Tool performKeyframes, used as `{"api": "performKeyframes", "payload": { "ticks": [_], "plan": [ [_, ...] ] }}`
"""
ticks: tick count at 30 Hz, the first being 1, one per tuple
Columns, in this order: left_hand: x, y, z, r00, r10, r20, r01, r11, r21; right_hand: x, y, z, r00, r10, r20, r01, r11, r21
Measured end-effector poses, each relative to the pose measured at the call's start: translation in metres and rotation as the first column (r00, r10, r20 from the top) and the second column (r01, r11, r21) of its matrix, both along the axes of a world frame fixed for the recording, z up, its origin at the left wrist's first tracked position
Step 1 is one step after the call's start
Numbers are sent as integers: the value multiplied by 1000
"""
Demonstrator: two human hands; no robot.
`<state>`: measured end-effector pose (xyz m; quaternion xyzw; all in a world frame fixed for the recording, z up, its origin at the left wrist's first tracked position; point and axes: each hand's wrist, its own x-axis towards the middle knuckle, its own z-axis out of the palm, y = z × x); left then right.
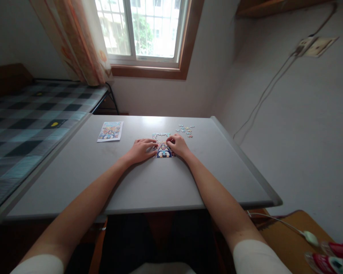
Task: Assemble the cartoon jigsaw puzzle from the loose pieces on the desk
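Note:
A small colourful jigsaw puzzle [162, 151], partly put together, lies in the middle of the grey table [148, 182]. My left hand [141, 149] rests on its left edge, fingers curled and pressing down on the pieces. My right hand [177, 145] sits on the right side, fingertips pinched on a piece in the puzzle's middle. Several loose pieces [185, 130] lie scattered just beyond my right hand. A printed picture card [110, 131] showing the same image lies flat to the left.
A bed with a checked cover [25, 118] runs along the table's left side. A window [143, 30] with a curtain is ahead, a wall on the right with a socket and cable [314, 45]. A wooden stool [291, 232] stands at lower right.

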<state>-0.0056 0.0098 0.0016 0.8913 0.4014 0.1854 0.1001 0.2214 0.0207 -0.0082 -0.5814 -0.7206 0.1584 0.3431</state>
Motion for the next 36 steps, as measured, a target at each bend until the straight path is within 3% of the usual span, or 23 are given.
{"api": "performKeyframes", "payload": {
  "ticks": [36],
  "plan": [
    [0, 1, -1, 1000, 2, 0, -2, 1000, 17, 0, 2, -1, 1000, 6, 4, -6, 1000, 10]
  ]
}}
